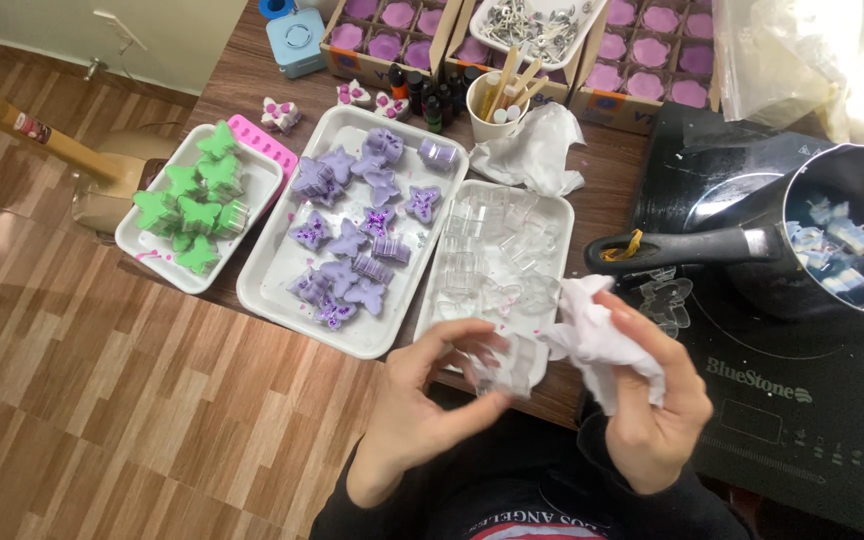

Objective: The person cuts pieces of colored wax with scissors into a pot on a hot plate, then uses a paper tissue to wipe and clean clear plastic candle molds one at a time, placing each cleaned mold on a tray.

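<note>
Home candle-making table [592,160], trays of butterfly candles [347,240], induction cooktop [782,400], wood floor [102,400]

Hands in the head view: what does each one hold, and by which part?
The left hand pinches a clear plastic mould by its near edge, between fingertips and thumb. The right hand grips a crumpled white tissue around its lower bunch.

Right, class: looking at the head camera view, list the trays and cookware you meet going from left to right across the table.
White tray of green butterfly-shaped wax pieces → white tray of purple butterfly-shaped wax pieces → white tray of clear plastic moulds → black long-handled saucepan holding pale wax pieces on the black induction cooktop.
</note>
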